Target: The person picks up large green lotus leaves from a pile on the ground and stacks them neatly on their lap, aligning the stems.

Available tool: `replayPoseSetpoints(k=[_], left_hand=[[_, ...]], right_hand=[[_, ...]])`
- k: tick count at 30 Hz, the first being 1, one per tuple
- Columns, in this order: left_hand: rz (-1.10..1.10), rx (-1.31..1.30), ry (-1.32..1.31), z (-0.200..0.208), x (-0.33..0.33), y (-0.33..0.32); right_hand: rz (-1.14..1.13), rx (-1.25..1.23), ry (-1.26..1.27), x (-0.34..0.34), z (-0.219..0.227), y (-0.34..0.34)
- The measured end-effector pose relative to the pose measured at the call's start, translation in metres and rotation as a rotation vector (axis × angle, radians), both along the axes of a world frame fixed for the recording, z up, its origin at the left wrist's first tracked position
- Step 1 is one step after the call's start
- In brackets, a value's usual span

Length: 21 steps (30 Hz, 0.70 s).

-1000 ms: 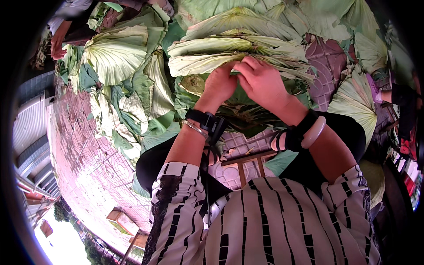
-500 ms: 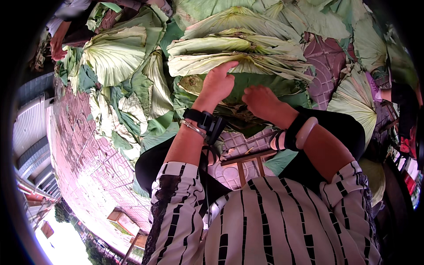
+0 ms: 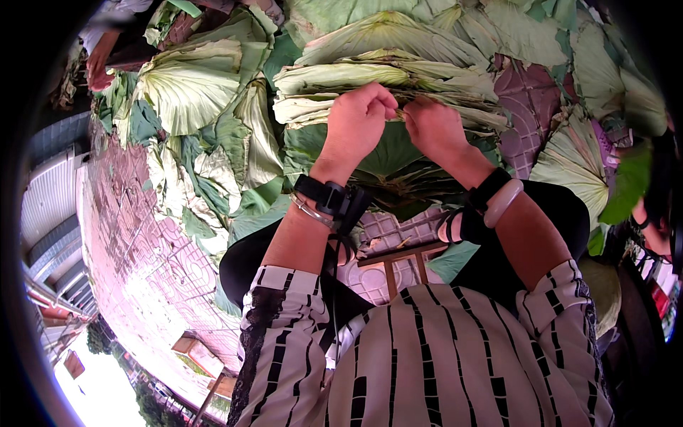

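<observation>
the left hand (image 3: 356, 124) and right hand (image 3: 435, 128) sit close together, fingers curled, at the near edge of a stack of folded pale-green leaves (image 3: 345, 77). a darker leaf (image 3: 388, 155) spreads below them. a fan-shaped leaf (image 3: 192, 89) lies at left, near another person's hand (image 3: 98, 70), above pink paving (image 3: 149, 228).

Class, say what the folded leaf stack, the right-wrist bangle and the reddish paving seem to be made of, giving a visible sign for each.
Folded leaf stack: plant leaf, mostly matte, shown by its veins and browned edges.
Right-wrist bangle: smooth, pale and rigid-looking from its even, rounded band; perhaps stone, glass or plastic.
Paving: probably concrete or fired tile, judging by its grooved, curved pattern.
</observation>
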State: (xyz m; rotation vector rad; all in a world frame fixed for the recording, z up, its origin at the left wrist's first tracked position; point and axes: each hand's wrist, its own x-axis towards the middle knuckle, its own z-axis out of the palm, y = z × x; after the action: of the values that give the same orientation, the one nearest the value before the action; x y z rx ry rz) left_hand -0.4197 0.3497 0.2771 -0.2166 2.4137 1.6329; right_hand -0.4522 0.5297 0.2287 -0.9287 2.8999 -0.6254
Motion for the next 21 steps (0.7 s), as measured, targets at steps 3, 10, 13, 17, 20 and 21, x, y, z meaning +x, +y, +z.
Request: replayPoseSetpoints(k=[3, 10, 13, 17, 20, 21], left_hand=[[-0.277, -0.252, -0.182, -0.031, 0.012, 0.000], [-0.158, -0.318, -0.054, -0.045, 0.018, -0.009], [-0.138, -0.281, -0.042, -0.044, 0.014, -0.001], [-0.121, -0.299, -0.089, -0.044, 0.016, -0.006], [-0.130, -0.324, -0.048, -0.046, 0.014, -0.003], [-0.131, -0.322, -0.046, -0.045, 0.013, -0.002]], right_hand=[[-0.006, -0.036, 0.009, -0.002, 0.002, 0.000], [0.164, -0.154, 0.130, 0.014, 0.025, -0.017], [0.273, -0.056, 0.035, 0.022, 0.013, -0.005], [0.449, 0.234, -0.240, 0.042, -0.010, 0.003], [0.463, 0.225, -0.164, 0.050, -0.023, 0.004], [0.474, 0.255, -0.139, 0.052, -0.027, 0.004]])
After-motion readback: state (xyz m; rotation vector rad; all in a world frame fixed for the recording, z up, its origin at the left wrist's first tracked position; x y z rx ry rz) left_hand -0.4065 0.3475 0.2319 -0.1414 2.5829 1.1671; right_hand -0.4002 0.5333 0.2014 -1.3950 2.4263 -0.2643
